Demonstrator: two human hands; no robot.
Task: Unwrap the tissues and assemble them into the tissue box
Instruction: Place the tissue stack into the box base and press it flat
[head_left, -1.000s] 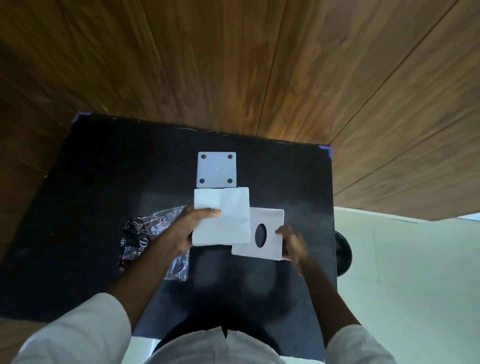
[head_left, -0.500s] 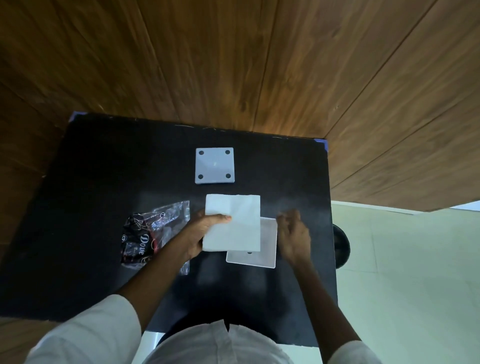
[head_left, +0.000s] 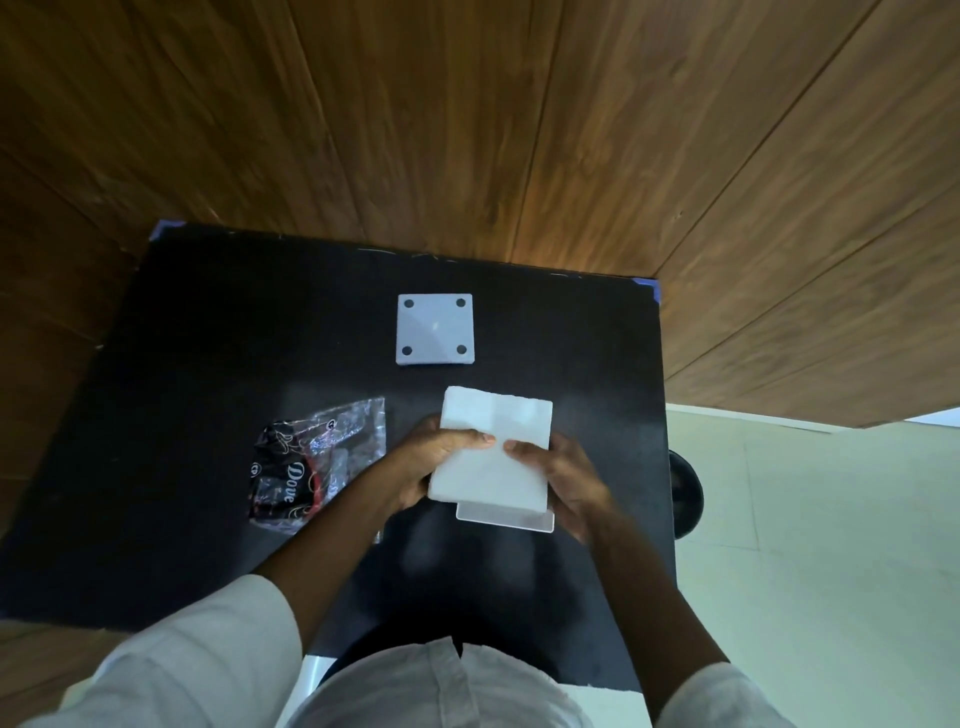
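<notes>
Nearest the camera, at the bottom of the frame, you just get white sleeves and two forearms reaching up toward the middle. Both hands are on the stack of tissues (head_left: 493, 452), which sits dead center, slightly right. The left hand (head_left: 436, 462) wraps the stack's left edge with its thumb lying across the top, and the right hand (head_left: 563, 475) does the same on the right edge, so the two thumbs nearly meet on the top face. Both are clamped on the stack, not spread or loose. My guess is the two-sided grip is there to keep the loose sheets squared up so they don't fan out while going in.

Poking out right under the stack's near edge is a strip of the white tissue box (head_left: 506, 519). Most of it is hidden by the tissues, so I can't tell if the stack is resting in it or hovering just above. Looks like the stack is being lined up over it.

Left of the hands, the empty clear-and-black wrapper (head_left: 317, 462) lies crumpled on the black table (head_left: 208, 338), so the unwrapping looks finished.

Further up, center frame, a pale square plate (head_left: 435, 329) with four corner holes lies flat, well apart from the hands. Probably the box's other panel, parked until the tissues are seated.
</notes>
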